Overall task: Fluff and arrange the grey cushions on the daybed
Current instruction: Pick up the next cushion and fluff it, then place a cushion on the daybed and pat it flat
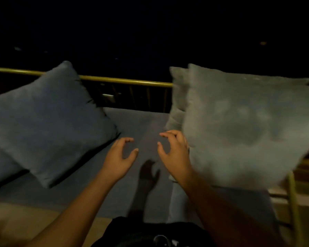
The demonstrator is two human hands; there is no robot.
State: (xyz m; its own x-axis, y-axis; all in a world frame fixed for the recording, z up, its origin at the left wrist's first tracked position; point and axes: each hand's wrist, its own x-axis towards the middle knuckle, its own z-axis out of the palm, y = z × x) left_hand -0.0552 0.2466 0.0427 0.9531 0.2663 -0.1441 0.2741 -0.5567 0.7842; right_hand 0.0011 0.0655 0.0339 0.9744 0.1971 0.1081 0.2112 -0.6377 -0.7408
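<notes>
Both hands hover empty, loosely curled: left hand point(120, 155) near dark cushion point(48, 118), right hand point(174, 152) beside pale cushion point(248, 125).

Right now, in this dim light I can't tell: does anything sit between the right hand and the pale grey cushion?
Nothing visible does. The right hand, empty, is directly beside the pale grey cushion.

— Bright enough?
— Dim. Beyond the daybed's far rail point(125, 81) all is black; only the near part catches light.
— Shadows?
— One hard hand shadow point(148, 172) on the mattress point(136, 120).
— Sharp?
— No. The pale cushion point(239, 125) at the right end is smeared by motion blur, and everything looks soft and grainy.
</notes>
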